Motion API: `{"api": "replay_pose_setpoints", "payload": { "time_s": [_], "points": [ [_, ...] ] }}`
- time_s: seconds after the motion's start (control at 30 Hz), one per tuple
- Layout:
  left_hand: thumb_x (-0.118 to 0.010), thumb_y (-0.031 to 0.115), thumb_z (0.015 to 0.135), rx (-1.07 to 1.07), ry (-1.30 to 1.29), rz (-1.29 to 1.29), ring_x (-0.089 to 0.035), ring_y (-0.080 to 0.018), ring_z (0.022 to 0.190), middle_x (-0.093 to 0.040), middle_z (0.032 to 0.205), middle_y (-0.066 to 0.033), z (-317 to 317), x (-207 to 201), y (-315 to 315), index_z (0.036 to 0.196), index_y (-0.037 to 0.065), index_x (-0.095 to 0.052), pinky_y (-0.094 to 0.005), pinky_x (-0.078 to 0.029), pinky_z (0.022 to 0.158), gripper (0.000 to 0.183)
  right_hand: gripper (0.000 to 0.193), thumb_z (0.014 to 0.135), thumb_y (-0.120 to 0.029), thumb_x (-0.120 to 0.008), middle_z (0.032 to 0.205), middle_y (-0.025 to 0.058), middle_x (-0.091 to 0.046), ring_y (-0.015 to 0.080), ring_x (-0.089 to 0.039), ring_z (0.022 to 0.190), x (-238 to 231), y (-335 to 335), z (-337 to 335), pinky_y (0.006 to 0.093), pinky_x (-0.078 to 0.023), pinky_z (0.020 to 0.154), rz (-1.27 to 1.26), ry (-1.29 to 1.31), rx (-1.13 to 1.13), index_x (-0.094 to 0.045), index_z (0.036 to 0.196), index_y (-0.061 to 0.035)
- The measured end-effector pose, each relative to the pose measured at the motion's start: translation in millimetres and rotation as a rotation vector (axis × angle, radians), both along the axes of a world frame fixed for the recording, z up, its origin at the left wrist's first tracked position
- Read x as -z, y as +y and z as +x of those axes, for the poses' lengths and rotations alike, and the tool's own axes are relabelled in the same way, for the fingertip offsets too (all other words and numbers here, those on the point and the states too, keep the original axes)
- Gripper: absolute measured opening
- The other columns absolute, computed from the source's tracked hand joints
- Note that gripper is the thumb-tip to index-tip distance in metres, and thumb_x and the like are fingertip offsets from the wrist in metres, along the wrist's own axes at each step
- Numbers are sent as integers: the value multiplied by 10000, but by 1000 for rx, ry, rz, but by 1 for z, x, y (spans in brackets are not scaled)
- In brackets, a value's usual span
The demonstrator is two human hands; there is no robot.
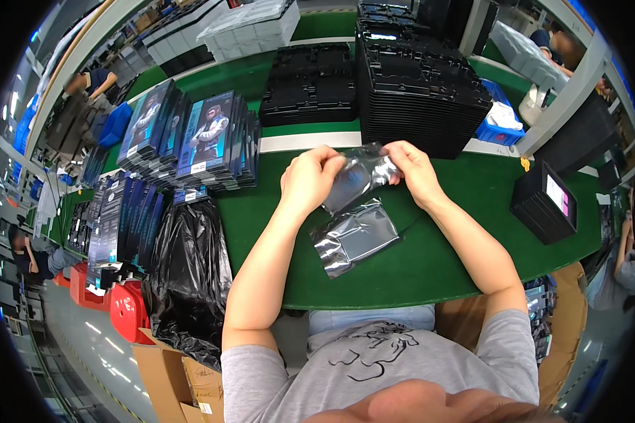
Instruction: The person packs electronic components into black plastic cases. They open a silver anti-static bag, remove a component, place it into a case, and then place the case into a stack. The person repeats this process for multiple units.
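Note:
Between my hands, over the green tabletop (430,268), is a shiny, see-through dark plastic bag (356,176). My left hand (312,175) is closed with thumb and fingers pinching the bag's left edge. At its upper right corner, my right hand (413,169) pinches it too. Whether anything lies inside this bag I cannot tell. Just below it, flat on the table, rests a second silvery bag (356,238) with a dark, flat rectangular thing inside.
Stacked black plastic trays (423,99) stand at the back, beside a lower tray stack (309,84). Printed boxes (208,134) are piled at the left, above a black plastic bag (187,261). A black box (545,201) stands right, near a blue bin (497,116). Red stools (128,310) stand lower left.

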State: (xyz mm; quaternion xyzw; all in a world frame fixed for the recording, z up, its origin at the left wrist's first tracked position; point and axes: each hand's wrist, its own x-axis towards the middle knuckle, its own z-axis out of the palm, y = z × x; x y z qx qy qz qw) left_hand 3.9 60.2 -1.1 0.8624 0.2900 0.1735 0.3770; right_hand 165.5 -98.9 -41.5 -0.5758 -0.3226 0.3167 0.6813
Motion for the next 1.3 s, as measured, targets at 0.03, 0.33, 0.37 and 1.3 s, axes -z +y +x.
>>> {"api": "replay_pose_setpoints", "payload": {
  "time_s": [0.03, 0.33, 0.37, 1.3],
  "points": [
    [-640, 233, 912, -3, -155, -137, -646, -198, 737, -682, 801, -66, 4, 16, 10, 960, 64, -690, -343, -496, 699, 183, 232, 1012, -242, -553, 812, 21, -630, 50, -537, 632, -3, 0, -2, 198, -434, 584, 33, 44, 3, -571, 1110, -33],
    [-515, 108, 994, -14, -524, -851, -597, -106, 805, -647, 931, -48, 15, 27, -1, 1022, 24, -567, -275, -497, 764, 103, 438, 817, -133, -768, 1025, 46, -539, 90, -532, 787, -6, -8, -29, 238, -465, 665, -88, -508, 16, -506, 1158, -48],
    [-510, 108, 995, -10, -529, -895, -603, -111, 810, -650, 937, -54, 15, 26, -3, 1027, 24, -566, -281, -502, 769, 106, 541, 743, -193, -822, 1107, 85, -528, 169, -559, 872, -4, -8, -25, 306, -473, 744, 33, -799, 81, -516, 1168, -60],
    [-711, 62, 855, 368, -251, -124, -586, -75, 722, -649, 784, -19, -9, -21, -19, 911, 4, -639, -250, -489, 691, 108, 307, 917, -200, -684, 945, 17, -564, 79, -537, 824, -20, -15, -28, 237, -455, 711, 30, -400, -197, -511, 1107, -32]
  ]
}}
